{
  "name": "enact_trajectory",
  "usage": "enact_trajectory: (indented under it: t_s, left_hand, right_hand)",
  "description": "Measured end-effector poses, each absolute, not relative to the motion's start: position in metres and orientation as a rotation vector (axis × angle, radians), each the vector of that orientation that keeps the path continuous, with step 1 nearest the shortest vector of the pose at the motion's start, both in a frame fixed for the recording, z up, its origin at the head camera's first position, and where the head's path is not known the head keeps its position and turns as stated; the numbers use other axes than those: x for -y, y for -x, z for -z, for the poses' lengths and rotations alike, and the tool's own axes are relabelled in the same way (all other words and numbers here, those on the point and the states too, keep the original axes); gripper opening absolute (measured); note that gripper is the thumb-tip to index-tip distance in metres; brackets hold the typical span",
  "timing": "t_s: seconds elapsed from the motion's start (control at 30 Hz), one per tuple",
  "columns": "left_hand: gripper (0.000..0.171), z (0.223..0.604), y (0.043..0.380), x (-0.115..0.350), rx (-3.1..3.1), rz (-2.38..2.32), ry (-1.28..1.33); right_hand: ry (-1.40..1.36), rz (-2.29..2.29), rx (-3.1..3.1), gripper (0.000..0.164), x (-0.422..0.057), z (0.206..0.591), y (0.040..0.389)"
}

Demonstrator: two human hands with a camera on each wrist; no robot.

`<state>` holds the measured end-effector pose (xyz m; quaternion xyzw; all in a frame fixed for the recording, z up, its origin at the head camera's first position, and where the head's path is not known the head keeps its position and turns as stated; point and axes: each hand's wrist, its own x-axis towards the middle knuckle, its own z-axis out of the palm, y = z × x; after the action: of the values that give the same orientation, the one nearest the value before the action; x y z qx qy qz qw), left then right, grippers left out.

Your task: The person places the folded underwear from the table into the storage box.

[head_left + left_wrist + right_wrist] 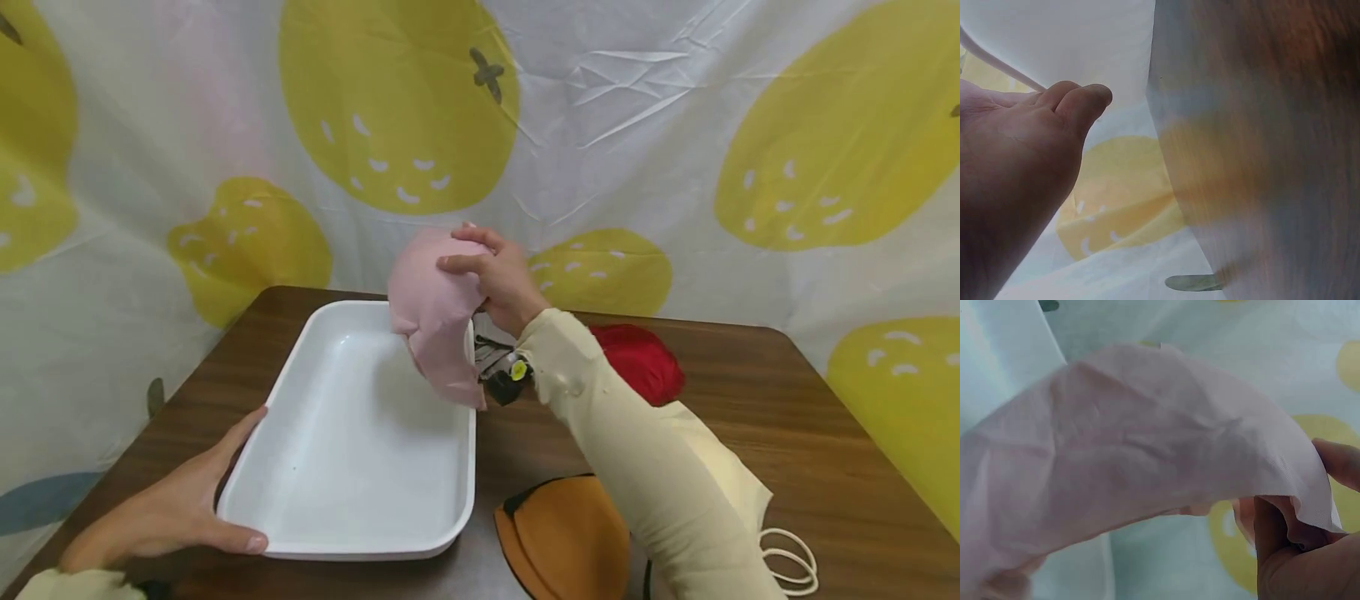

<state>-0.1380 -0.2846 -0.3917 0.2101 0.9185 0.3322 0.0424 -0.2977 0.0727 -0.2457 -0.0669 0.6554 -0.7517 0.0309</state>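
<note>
My right hand (498, 279) pinches a curved pink cloth piece (435, 304) near its top, thumb on one face and fingers at the edge. The cloth hangs over the right side of a white rectangular tray (352, 467), its lower tip by the rim. In the right wrist view the pink cloth (1141, 437) spreads as a wrinkled arch, hiding part of the fingers. My left hand (180, 500) grips the tray's near left corner, thumb at the front and fingers along the left side. The left wrist view shows that hand (1029, 137) against the tray wall (1085, 50).
Right of the tray lie an orange-brown folded cloth item (570, 533) with dark lining, a red cloth item (641, 362) and a cream one (720, 458) with cord loops (795, 562). A black object (506, 383) sits below my right wrist. A patterned curtain (600, 108) hangs behind the table.
</note>
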Motion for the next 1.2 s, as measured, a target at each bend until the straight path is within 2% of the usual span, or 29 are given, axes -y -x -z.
enact_trajectory:
  t_s: [0.47,0.67,0.97,1.2]
  left_hand:
    - [0.131,0.39,0.135,0.285,-2.788,-1.05,-0.659]
    - [0.13,0.39,0.135,0.284,-2.759,-1.072,-0.695]
    - [0.131,0.391,0.135,0.283,-2.759,-1.08,-0.717]
    - [0.133,0.39,0.137,0.284,-2.758,-1.076,-0.713]
  right_hand:
    - [-0.082,2.271,-1.947,0.043,-0.01,0.304,0.303]
    - [-0.192,2.165,-1.969,0.049,0.009,0.324,0.297]
    - [-0.195,2.041,-2.117,0.043,0.03,0.352,0.296]
    - [-0.066,1.562,-2.631,0.039,0.033,0.362,0.299]
